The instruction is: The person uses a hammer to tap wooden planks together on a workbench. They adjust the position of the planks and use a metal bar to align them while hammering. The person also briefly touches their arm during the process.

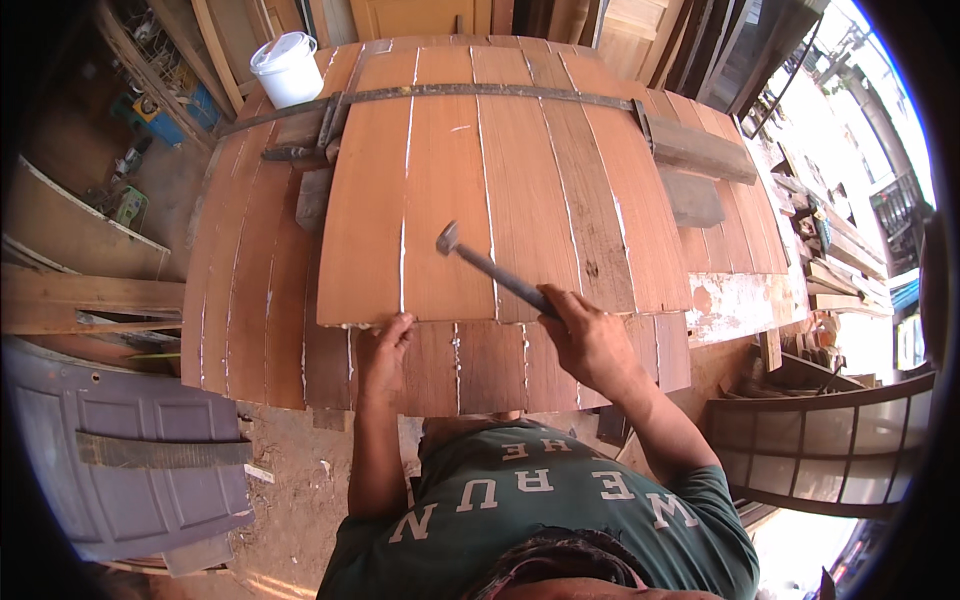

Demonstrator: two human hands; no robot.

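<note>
My right hand [590,345] grips the dark handle of a hammer [500,276], its metal head raised over a glued-up wood panel [445,215]. The panel is made of reddish-brown boards with white glue lines along the joints. At its near edge, beside one glue line, is my left hand [385,360]. Its fingers are curled closed against the edge, and whatever they pinch there is hidden. A long metal bar clamp [490,90] lies across the far part of the panel.
Beneath lies a wider glued board panel [255,290], with wood blocks [695,150] beside the upper one. A white lidded bucket [287,72] stands at the far left. A grey panelled door [150,450] leans at lower left; a framed lattice panel [820,445] lies at right.
</note>
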